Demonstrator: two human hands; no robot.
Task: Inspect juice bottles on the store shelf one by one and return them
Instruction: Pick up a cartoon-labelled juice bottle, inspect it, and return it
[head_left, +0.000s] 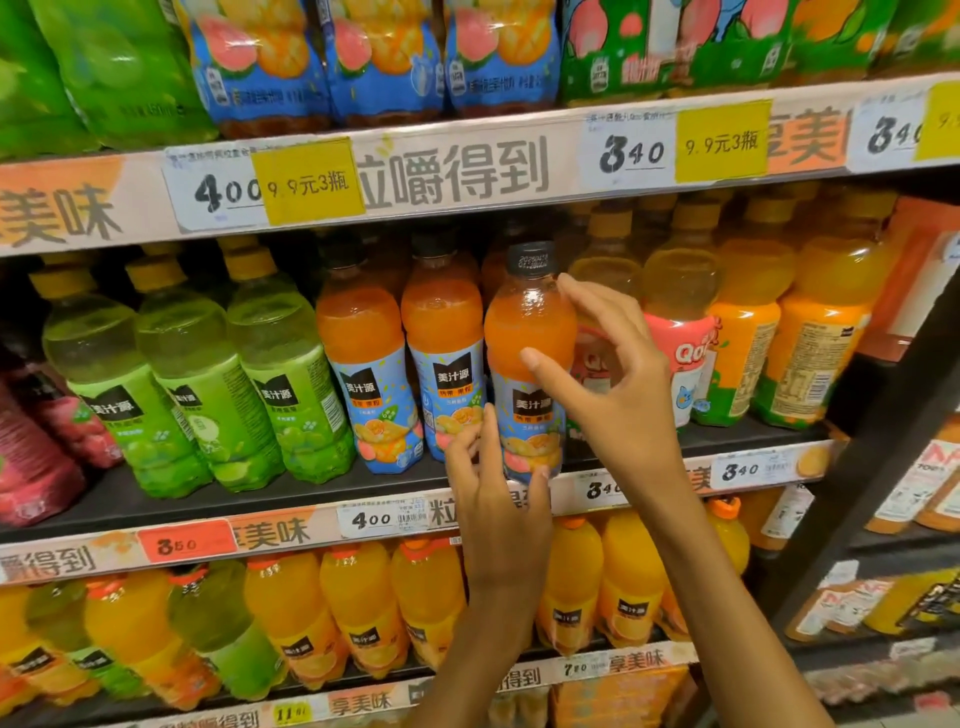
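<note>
Orange juice bottle (530, 358) stands upright, cap up, between both hands' fingers (540, 364).

Three tiers of store shelving (171, 512) fill the view, each front edge carrying a pale printed strip (452, 174) with price tags (218, 195) and yellow stickers (309, 182). A dark upright post (872, 499) stands at right.

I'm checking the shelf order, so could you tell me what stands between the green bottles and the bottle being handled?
In the head view, two orange bottles with blue labels stand between the green bottles and the handled bottle.
</note>
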